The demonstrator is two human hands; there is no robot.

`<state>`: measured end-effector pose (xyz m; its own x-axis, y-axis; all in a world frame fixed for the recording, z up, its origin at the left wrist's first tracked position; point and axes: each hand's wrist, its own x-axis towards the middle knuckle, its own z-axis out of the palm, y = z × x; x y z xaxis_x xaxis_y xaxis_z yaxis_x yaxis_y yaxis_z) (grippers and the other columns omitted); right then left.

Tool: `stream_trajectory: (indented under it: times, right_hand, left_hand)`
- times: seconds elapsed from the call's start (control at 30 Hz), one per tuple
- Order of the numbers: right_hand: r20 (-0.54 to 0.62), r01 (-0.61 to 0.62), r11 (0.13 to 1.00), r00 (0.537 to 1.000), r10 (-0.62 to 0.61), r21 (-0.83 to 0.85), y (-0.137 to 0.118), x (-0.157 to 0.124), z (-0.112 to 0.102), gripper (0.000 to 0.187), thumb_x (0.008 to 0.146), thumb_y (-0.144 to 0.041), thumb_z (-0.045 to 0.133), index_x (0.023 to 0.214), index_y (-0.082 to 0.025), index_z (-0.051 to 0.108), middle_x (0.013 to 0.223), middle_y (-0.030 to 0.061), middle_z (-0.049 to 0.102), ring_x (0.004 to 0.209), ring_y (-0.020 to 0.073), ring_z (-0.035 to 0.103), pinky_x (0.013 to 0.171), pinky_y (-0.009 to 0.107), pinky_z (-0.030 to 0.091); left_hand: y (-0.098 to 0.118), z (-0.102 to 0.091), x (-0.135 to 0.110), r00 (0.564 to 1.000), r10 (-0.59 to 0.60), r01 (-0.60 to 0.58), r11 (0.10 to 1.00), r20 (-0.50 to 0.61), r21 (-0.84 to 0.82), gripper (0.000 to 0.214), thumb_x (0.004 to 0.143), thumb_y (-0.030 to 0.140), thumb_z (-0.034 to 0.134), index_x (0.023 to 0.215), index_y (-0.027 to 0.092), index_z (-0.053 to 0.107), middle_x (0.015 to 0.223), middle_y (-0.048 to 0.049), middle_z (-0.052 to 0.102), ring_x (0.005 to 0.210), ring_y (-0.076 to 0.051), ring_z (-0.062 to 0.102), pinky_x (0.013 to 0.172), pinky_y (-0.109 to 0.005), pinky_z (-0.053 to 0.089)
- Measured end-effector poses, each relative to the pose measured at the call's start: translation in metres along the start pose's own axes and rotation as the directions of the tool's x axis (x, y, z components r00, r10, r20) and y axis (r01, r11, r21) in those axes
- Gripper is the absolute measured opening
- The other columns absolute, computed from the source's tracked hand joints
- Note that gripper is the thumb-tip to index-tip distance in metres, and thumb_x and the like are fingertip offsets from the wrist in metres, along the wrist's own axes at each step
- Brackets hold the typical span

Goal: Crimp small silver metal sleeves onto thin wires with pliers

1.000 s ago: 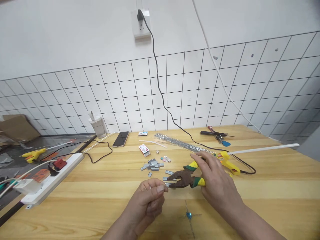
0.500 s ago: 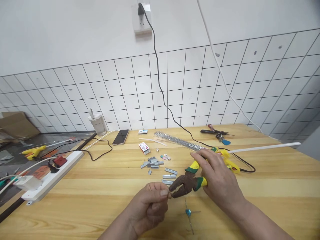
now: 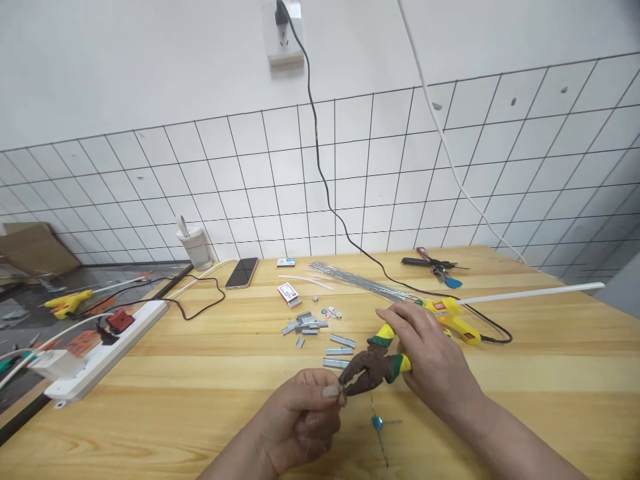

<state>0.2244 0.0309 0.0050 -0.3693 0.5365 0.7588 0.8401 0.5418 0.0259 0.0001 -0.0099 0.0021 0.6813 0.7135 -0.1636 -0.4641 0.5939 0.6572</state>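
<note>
My right hand point(image 3: 430, 353) grips rusty pliers point(image 3: 371, 367) by their yellow-and-green handles, the jaws pointing left. My left hand point(image 3: 303, 417) is closed in a pinch right at the jaw tips, holding something too thin to name, perhaps a wire. A small blue bead with thin wires point(image 3: 377, 423) lies on the wooden table point(image 3: 200, 380) just below the pliers. Several staple strips point(image 3: 320, 337) are scattered beyond the hands.
A yellow glue gun point(image 3: 453, 319) with a white stick lies right of my right hand. A wire bundle point(image 3: 360, 283), scissors with keys point(image 3: 433, 267), a phone point(image 3: 242, 273), a small box point(image 3: 289, 294) and a white power strip point(image 3: 100, 353) are also on the table.
The pliers' jaws have closed in on my left hand's pinch, and both hands have shifted slightly toward me.
</note>
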Motion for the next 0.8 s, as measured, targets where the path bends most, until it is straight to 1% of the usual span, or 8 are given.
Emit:
stream_trajectory:
  times: [0.1, 0.23, 0.37, 0.53, 0.7, 0.8]
  right_hand:
    - [-0.008, 0.005, 1.000, 1.000, -0.005, 0.007, 0.0004, -0.0005, 0.0009, 0.057, 0.059, 0.005, 0.036, 0.112, -0.016, 0.047, 0.102, 0.0116, 0.051, 0.101, 0.0259, 0.046, 0.077, 0.038, 0.046]
    - [0.007, -0.009, 1.000, 1.000, 0.009, 0.014, 0.0020, -0.0014, 0.0031, 0.055, 0.061, 0.005, 0.037, 0.111, -0.017, 0.047, 0.102, 0.0113, 0.050, 0.101, 0.0263, 0.045, 0.077, 0.039, 0.046]
    - [0.003, -0.009, 1.000, 1.000, 0.009, 0.024, 0.0029, -0.0020, 0.0044, 0.058, 0.060, 0.005, 0.036, 0.113, -0.016, 0.046, 0.104, 0.0117, 0.049, 0.104, 0.0272, 0.043, 0.079, 0.040, 0.045]
    - [-0.012, 0.009, 0.998, 1.000, -0.008, 0.058, 0.0012, -0.0018, 0.0041, 0.064, 0.059, 0.006, 0.035, 0.119, -0.016, 0.041, 0.108, 0.0124, 0.047, 0.108, 0.0277, 0.041, 0.085, 0.045, 0.042]
    - [0.016, 0.017, 0.994, 1.000, -0.019, 0.104, -0.0047, 0.0001, 0.0032, 0.067, 0.055, 0.006, 0.033, 0.116, -0.018, 0.041, 0.105, 0.0114, 0.048, 0.105, 0.0263, 0.044, 0.081, 0.044, 0.045]
    - [0.008, 0.007, 0.992, 1.000, -0.008, 0.125, -0.0070, 0.0002, 0.0040, 0.067, 0.052, 0.006, 0.033, 0.113, -0.019, 0.044, 0.101, 0.0104, 0.050, 0.101, 0.0253, 0.046, 0.078, 0.042, 0.046]
  left_hand:
    - [0.0003, 0.0005, 0.0003, 1.000, 0.004, -0.004, 1.000, 0.011, -0.012, 0.012, 0.067, 0.023, 0.066, 0.065, 0.012, 0.060, 0.033, 0.0092, 0.031, 0.029, -0.002, 0.015, 0.030, -0.015, 0.011]
    - [-0.0001, -0.0013, 0.0015, 0.999, -0.020, 0.021, 0.998, 0.028, -0.055, 0.012, 0.067, 0.021, 0.067, 0.067, 0.012, 0.060, 0.035, 0.0087, 0.033, 0.030, -0.002, 0.016, 0.030, -0.014, 0.011]
    - [-0.0019, -0.0026, 0.0024, 0.997, -0.049, 0.054, 0.994, 0.054, -0.099, 0.013, 0.066, 0.021, 0.067, 0.070, 0.011, 0.059, 0.034, 0.0088, 0.034, 0.029, -0.002, 0.016, 0.029, -0.013, 0.012]
    - [-0.0021, 0.0001, 0.0028, 0.995, -0.067, 0.073, 0.993, 0.067, -0.093, 0.015, 0.064, 0.022, 0.068, 0.068, 0.010, 0.059, 0.033, 0.0092, 0.034, 0.029, -0.002, 0.016, 0.028, -0.013, 0.011]
    - [-0.0019, 0.0032, 0.0028, 0.994, -0.074, 0.082, 0.992, 0.082, -0.094, 0.016, 0.065, 0.021, 0.067, 0.071, 0.010, 0.058, 0.033, 0.0098, 0.033, 0.028, -0.001, 0.014, 0.028, -0.013, 0.009]
    - [-0.0024, 0.0024, 0.0027, 0.993, -0.062, 0.071, 0.994, 0.103, -0.084, 0.015, 0.065, 0.022, 0.066, 0.071, 0.010, 0.058, 0.033, 0.0098, 0.032, 0.027, -0.001, 0.017, 0.028, -0.015, 0.009]
